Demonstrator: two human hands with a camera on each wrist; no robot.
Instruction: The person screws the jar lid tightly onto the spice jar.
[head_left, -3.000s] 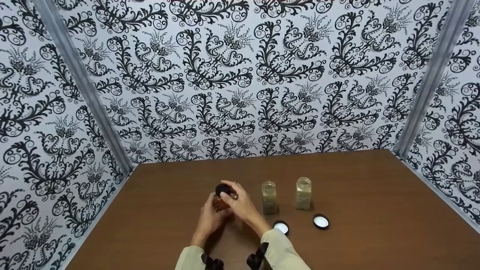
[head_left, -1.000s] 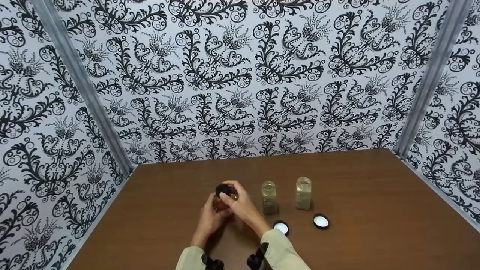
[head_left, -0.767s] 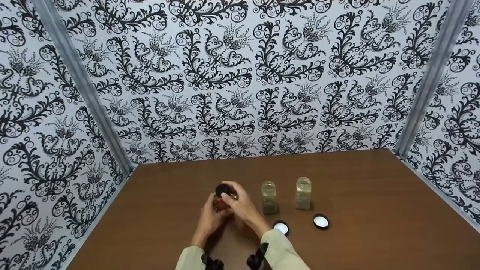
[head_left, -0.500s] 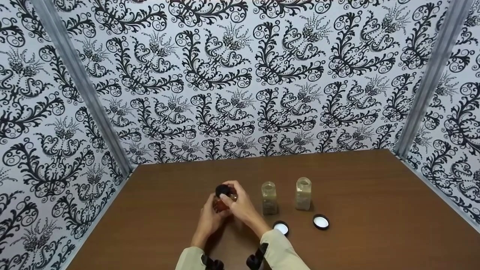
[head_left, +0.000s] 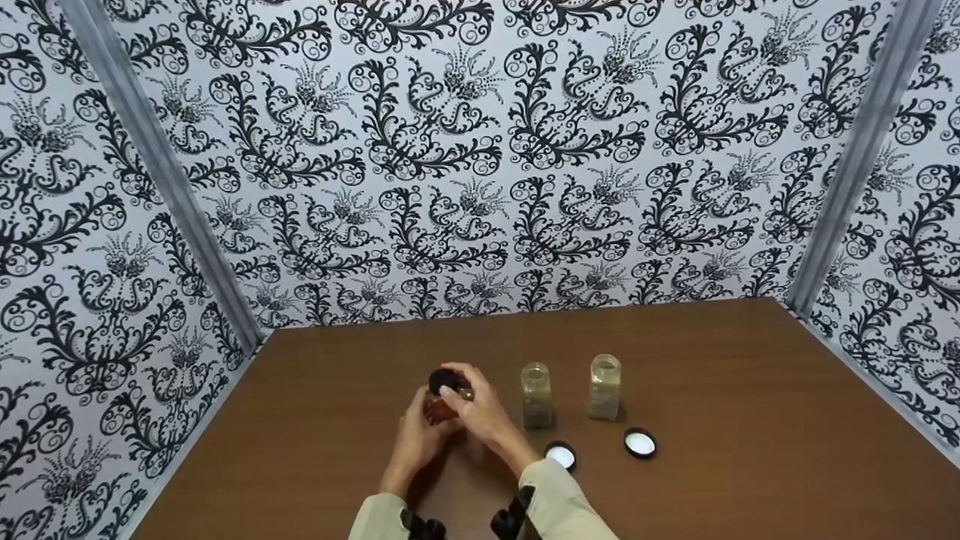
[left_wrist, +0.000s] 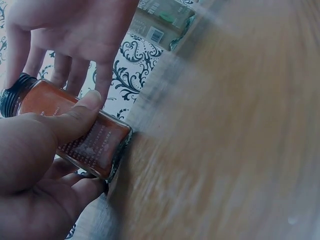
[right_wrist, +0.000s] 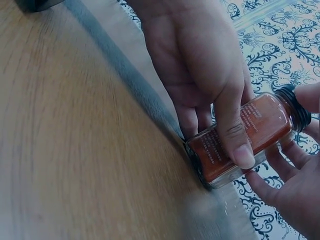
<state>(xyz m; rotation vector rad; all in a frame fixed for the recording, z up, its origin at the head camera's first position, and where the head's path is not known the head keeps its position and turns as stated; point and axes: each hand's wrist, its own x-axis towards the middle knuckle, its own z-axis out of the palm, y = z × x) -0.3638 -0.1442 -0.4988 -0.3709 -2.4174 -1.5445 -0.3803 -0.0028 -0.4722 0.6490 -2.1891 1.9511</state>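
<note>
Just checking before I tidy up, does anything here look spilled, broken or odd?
Nothing stands out. Both uncapped jars stand upright, two lids lie white side up, no spill shows on the table, and the orange jar in the left hand looks intact.

I've got, on head cam, held jar (head_left: 442,409) at L, L hand (head_left: 415,441) round its body, R hand (head_left: 486,412) at its top cap (head_left: 442,380); mid jar (head_left: 537,403) R of that, then R jar (head_left: 605,391), a bit further back. 1 loose cap (head_left: 560,455) on tbl (head_left: 315,450) in front of mid jar nr R sleeve (head_left: 566,499), other cap (head_left: 640,443) in front & R of R jar, wall (head_left: 450,172) behind tbl.
</note>
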